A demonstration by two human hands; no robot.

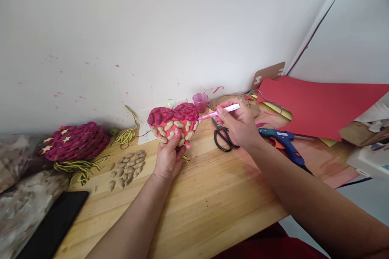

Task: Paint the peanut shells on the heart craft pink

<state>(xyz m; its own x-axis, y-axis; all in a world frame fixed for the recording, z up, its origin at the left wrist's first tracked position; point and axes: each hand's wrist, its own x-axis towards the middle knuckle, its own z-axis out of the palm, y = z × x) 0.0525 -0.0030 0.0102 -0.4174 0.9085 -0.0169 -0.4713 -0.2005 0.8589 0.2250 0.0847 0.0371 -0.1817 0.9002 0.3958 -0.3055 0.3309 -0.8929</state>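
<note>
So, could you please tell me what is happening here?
The person's left hand holds up a peanut-covered red piece; the right hand holds a pink-stained brush, its tip at the piece's edge. The upper peanuts are magenta, the lower ones unpainted. A pink cup stands by the wall.

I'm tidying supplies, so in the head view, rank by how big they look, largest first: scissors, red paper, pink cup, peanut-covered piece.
1. Red paper
2. Peanut-covered piece
3. Scissors
4. Pink cup
</note>
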